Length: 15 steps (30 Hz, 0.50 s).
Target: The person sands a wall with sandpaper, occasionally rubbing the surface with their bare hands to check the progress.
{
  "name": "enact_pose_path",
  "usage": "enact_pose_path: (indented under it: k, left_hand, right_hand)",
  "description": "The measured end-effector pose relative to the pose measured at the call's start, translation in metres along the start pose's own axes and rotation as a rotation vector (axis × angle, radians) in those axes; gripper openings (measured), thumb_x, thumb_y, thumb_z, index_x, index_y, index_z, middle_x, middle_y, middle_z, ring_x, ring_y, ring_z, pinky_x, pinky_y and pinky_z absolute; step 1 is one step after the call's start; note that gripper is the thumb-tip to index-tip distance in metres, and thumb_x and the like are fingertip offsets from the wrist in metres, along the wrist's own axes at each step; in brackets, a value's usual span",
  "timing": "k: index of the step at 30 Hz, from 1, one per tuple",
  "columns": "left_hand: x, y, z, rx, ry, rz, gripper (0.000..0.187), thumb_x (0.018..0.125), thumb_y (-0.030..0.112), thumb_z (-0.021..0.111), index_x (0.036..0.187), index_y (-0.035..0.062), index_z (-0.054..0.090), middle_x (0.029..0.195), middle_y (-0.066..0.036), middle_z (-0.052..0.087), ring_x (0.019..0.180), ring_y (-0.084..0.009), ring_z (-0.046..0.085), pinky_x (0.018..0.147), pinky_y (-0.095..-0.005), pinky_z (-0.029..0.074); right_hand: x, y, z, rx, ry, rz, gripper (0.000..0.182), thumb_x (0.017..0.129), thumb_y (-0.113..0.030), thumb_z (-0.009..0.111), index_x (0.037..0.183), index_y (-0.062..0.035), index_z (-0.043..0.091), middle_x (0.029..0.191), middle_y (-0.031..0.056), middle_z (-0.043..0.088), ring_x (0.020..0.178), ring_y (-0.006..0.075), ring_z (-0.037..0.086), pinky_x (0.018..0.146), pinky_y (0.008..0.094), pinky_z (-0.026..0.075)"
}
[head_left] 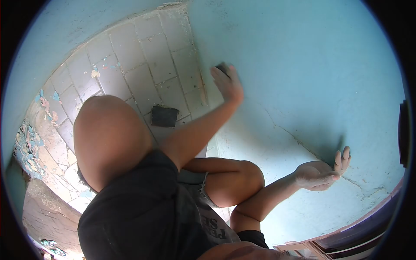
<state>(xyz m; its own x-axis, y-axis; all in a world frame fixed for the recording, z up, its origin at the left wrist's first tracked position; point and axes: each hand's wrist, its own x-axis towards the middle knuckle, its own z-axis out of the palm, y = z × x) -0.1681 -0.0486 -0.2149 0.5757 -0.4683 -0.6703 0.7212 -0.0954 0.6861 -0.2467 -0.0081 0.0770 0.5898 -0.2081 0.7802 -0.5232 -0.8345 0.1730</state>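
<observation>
In the head view my left hand [228,84] is at the pale blue wall [281,56], slightly blurred. Its fingers close on a small dark piece of sandpaper [222,69], mostly hidden behind them. Farther right, my right hand [318,175] rests near a crack in the wall, its fingers apart and nothing visible in it. Whitish dust covers that hand. A second dark sandpaper piece [164,116], roughly square, lies on the tiled floor below my left hand.
My bent knees [110,134] take up the middle and left of the view. Pale floor tiles [130,47] run along the wall's foot. Paint flakes [30,145] lie at the far left. Flip-flops [53,247] are at the lower left. A dark frame [403,134] edges the right.
</observation>
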Motion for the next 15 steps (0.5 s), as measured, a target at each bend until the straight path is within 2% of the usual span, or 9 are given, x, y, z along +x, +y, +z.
enact_pose_path:
  k: [1,2,4,6,7,9,10,12,15]
  left_hand:
    - [0.020,-0.002,-0.011,-0.105,-0.004,-0.111,0.094,0.103,0.058,0.030,0.151,-0.0176,0.000,0.160,-0.037,0.001,0.153,-0.0433,0.000,0.124,-0.0485,0.004]
    - [0.011,-0.006,-0.006,-0.114,0.004,-0.100,0.094,0.103,0.058,0.030,0.151,-0.0176,0.000,0.160,-0.037,0.001,0.153,-0.0433,0.000,0.124,-0.0485,0.004]
    - [-0.039,-0.026,0.013,0.075,0.019,-0.053,0.096,0.103,0.059,0.031,0.151,-0.0171,-0.002,0.161,-0.036,-0.001,0.153,-0.0436,-0.001,0.123,-0.0508,0.004]
    - [-0.117,-0.022,0.018,0.204,-0.141,0.074,0.100,0.101,0.062,0.033,0.151,-0.0164,-0.004,0.161,-0.035,-0.003,0.153,-0.0434,-0.003,0.123,-0.0535,0.003]
    - [-0.119,-0.012,0.015,0.209,-0.145,0.064,0.100,0.101,0.062,0.033,0.151,-0.0164,-0.004,0.161,-0.035,-0.003,0.153,-0.0434,-0.003,0.123,-0.0535,0.003]
    - [-0.103,0.005,0.014,0.139,-0.145,-0.003,0.103,0.100,0.064,0.035,0.151,-0.0158,-0.006,0.161,-0.035,-0.005,0.153,-0.0440,-0.004,0.122,-0.0555,0.002]
    - [-0.066,-0.003,0.013,0.083,-0.048,0.068,0.104,0.100,0.065,0.034,0.151,-0.0160,-0.005,0.161,-0.035,-0.004,0.152,-0.0449,-0.003,0.122,-0.0551,0.002]
    - [0.020,-0.012,-0.003,0.037,0.030,-0.033,0.102,0.099,0.067,0.033,0.154,-0.0122,-0.004,0.161,-0.035,-0.005,0.152,-0.0452,-0.002,0.122,-0.0546,0.002]
    - [0.014,-0.016,-0.005,0.048,0.002,-0.053,0.101,0.099,0.068,0.032,0.156,-0.0075,-0.003,0.160,-0.037,-0.005,0.152,-0.0465,-0.002,0.122,-0.0552,0.002]
  right_hand:
    - [0.000,-0.001,-0.002,0.057,0.002,0.006,0.056,0.107,-0.028,0.024,0.107,0.0060,0.069,0.110,0.0258,0.070,0.119,0.0375,0.061,0.114,0.0551,0.030]
    - [0.001,-0.002,-0.001,0.069,0.011,-0.002,0.056,0.107,-0.028,0.024,0.107,0.0060,0.069,0.110,0.0258,0.070,0.119,0.0375,0.061,0.114,0.0551,0.030]
    - [-0.001,-0.004,0.002,0.084,0.045,0.040,0.057,0.108,-0.030,0.027,0.106,0.0083,0.069,0.113,0.0266,0.069,0.118,0.0364,0.060,0.113,0.0533,0.033]
    - [-0.001,0.003,0.001,0.063,0.008,0.031,0.057,0.108,-0.031,0.027,0.107,0.0083,0.069,0.114,0.0268,0.069,0.121,0.0360,0.058,0.113,0.0532,0.032]
    - [-0.001,0.004,-0.002,0.035,-0.023,0.024,0.058,0.108,-0.032,0.027,0.108,0.0084,0.068,0.116,0.0269,0.068,0.123,0.0356,0.056,0.113,0.0530,0.032]
    - [0.001,0.000,0.001,0.060,0.005,0.045,0.058,0.108,-0.032,0.027,0.108,0.0083,0.069,0.116,0.0268,0.068,0.123,0.0355,0.056,0.113,0.0530,0.032]
    - [0.002,-0.002,0.002,0.092,0.040,0.063,0.058,0.108,-0.033,0.027,0.107,0.0081,0.069,0.117,0.0266,0.068,0.123,0.0354,0.055,0.113,0.0529,0.032]
    - [-0.001,-0.003,0.000,0.107,0.054,0.057,0.058,0.108,-0.032,0.027,0.106,0.0080,0.069,0.116,0.0265,0.068,0.121,0.0359,0.057,0.113,0.0530,0.032]
    - [-0.001,0.001,0.000,0.145,0.059,0.021,0.058,0.108,-0.031,0.027,0.105,0.0077,0.069,0.115,0.0262,0.069,0.118,0.0366,0.059,0.113,0.0533,0.032]
